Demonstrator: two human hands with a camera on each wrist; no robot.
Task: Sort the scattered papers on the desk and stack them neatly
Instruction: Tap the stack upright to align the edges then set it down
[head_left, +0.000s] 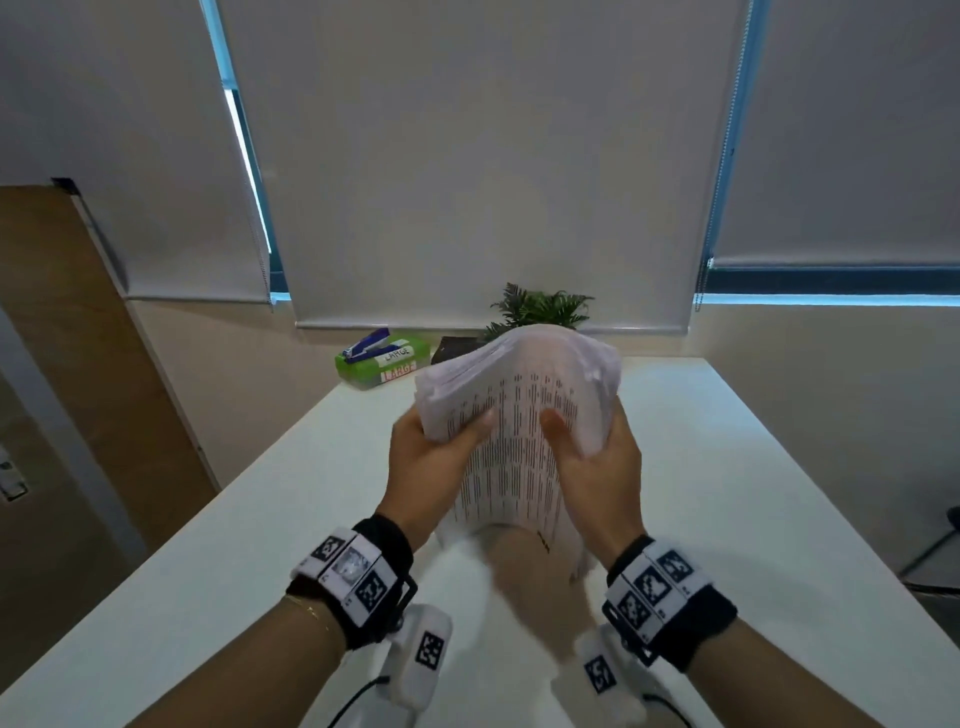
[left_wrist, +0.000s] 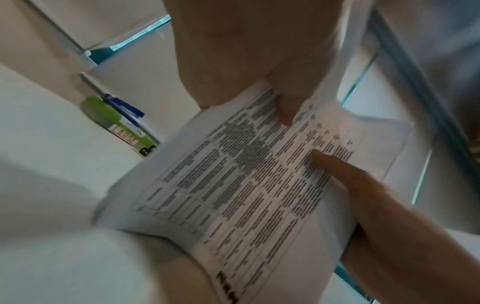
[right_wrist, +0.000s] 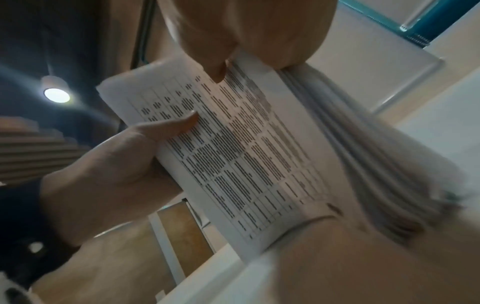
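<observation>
A thick stack of printed papers (head_left: 519, 415) stands on its lower edge, upright over the middle of the white desk (head_left: 753, 493). Its top bends toward me, and its front sheet is a table of dark text (left_wrist: 246, 174). My left hand (head_left: 441, 447) grips the stack's left side with the thumb on the front sheet. My right hand (head_left: 597, 467) grips the right side the same way. The fingers of both hands are hidden behind the stack. The lower edge is blurred, so I cannot tell whether it touches the desk. The right wrist view shows the many sheet edges of the stack (right_wrist: 350, 133).
A green box marked LARGE (head_left: 382, 361) lies at the desk's far left corner with a blue stapler (head_left: 366, 343) on top. A potted plant (head_left: 540, 306) stands behind the stack by the window blinds. A wooden door (head_left: 78, 364) is left of the desk.
</observation>
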